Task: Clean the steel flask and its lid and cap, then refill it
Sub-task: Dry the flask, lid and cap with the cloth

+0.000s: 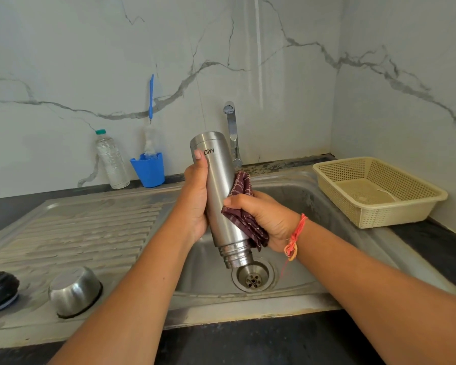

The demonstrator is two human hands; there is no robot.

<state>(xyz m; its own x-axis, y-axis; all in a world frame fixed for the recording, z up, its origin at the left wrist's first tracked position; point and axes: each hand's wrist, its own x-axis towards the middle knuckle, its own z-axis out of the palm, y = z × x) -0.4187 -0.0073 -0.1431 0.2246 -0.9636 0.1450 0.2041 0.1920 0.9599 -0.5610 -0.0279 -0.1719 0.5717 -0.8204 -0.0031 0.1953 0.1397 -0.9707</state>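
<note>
Flask: my steel flask (pixel 220 191) is held upside down, open neck above the sink (pixel 295 196) drain.
Left hand (pixel 195 198): grips its body.
Right hand (pixel 263 219): presses a maroon cloth (pixel 241 204) to it.

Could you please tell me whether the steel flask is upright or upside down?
Upside down: the silver steel flask has its threaded, uncapped mouth pointing down over the sink drain.

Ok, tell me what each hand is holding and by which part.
Left hand grips the inverted steel flask around its mid-body, thumb toward the base. Right hand holds a maroon cloth, pressed against the flask's body.
</note>
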